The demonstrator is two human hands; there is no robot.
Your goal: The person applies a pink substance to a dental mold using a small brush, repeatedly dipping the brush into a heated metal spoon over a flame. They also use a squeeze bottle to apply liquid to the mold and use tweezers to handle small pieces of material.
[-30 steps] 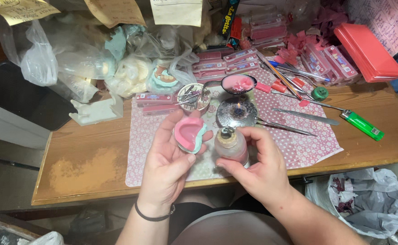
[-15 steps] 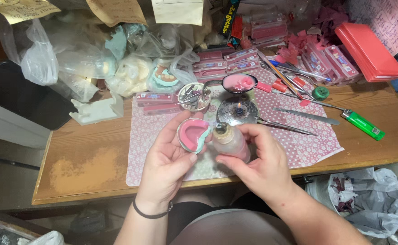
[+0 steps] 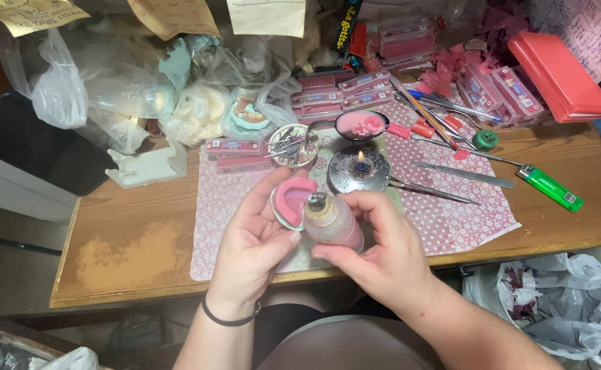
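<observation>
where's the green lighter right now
In the head view the green lighter lies on the wooden table at the far right, just off the right edge of the pink patterned cloth, beside the long metal tool.

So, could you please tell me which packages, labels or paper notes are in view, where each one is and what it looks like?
Flat pink rectangular packets: stacked at the back centre.
Red rectangular plastic box: back right, lying tilted.
Three paper notes, two tan and one pale: hanging along the top edge.
Handwritten pink sheet: top right corner.
Clear plastic bags: back left, crumpled.
</observation>
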